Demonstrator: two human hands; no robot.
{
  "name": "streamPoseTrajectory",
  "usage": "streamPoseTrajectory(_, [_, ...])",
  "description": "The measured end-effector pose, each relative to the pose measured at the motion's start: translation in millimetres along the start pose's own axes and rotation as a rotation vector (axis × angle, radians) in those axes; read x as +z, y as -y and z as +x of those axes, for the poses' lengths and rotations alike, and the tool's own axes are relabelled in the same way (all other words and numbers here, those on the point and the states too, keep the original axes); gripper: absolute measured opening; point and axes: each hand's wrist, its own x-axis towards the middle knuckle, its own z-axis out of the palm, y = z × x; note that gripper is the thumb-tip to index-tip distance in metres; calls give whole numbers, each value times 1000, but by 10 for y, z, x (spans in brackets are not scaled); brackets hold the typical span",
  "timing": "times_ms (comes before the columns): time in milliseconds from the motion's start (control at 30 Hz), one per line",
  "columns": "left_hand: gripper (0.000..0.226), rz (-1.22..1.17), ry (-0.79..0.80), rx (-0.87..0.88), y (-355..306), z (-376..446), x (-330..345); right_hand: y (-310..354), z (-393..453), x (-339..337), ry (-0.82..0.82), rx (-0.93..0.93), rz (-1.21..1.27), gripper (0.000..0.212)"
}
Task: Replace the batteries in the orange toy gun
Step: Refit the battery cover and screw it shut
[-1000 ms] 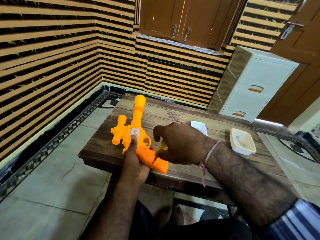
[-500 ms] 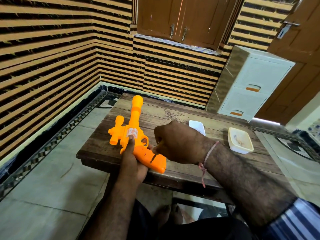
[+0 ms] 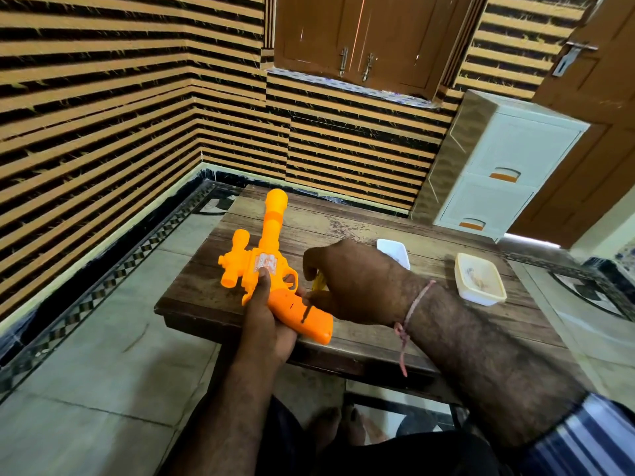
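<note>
The orange toy gun (image 3: 266, 259) lies on its side on the small wooden table (image 3: 343, 231), barrel pointing away from me, grip hanging over the near edge. My left hand (image 3: 266, 314) clasps it from below at the grip, thumb pressed on the sticker by the trigger. My right hand (image 3: 354, 280) is closed around a yellow-handled screwdriver (image 3: 319, 281), mostly hidden by the fingers. Its dark tip (image 3: 304, 316) stands on the side of the grip.
A small white dish (image 3: 395, 250) sits behind my right hand. A white plastic container (image 3: 479, 278) stands at the table's right side. A white drawer unit (image 3: 494, 173) is beyond the table by a brown door. My bare feet show under the table.
The screwdriver's yellow handle shows again between my right fingers after being hidden half a second ago. Both hands and the gun stay in nearly the same place.
</note>
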Motion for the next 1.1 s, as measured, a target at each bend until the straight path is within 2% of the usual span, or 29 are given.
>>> streamPoseTrajectory(67, [58,-1,-15,9,1,3,-9,0,4,13,38,-7,53,28])
streamPoseTrajectory(133, [49,2,9,20,-3,-6,5,2,10,0,23,4,43,25])
streamPoseTrajectory(200, [44,-7,15,15,-14,-20,22,7,10,-18,-21,14,-25,35])
streamPoseTrajectory(333, [58,13,-15,9,-7,-15,4,-13,13,32,-5,11,-45,43])
streamPoseTrajectory(400, [63,11,-22,17,1,-2,-10,-29,10,53,23,-12,23,38])
streamPoseTrajectory(500, [56,-4,-17,20,-3,14,-11,-36,13,25,10,-5,16,23])
streamPoseTrajectory(667, [47,8,15,15,-28,-22,20,-35,49,26,-49,25,-58,39])
streamPoseTrajectory(767, [59,22,-4,11,-16,-13,-3,-43,13,62,4,18,23,39])
streamPoseTrajectory(833, [61,26,-10,10,-1,3,-10,-52,-1,62,4,-2,40,33])
streamPoseTrajectory(900, [53,8,-9,3,1,11,-2,-54,0,38,-24,-5,28,23])
streamPoseTrajectory(967, [47,-8,14,-3,-13,-9,23,-52,11,18,-42,8,24,29])
streamPoseTrajectory(1100, [51,-9,24,0,-44,-66,66,-50,26,53,-113,52,-27,42])
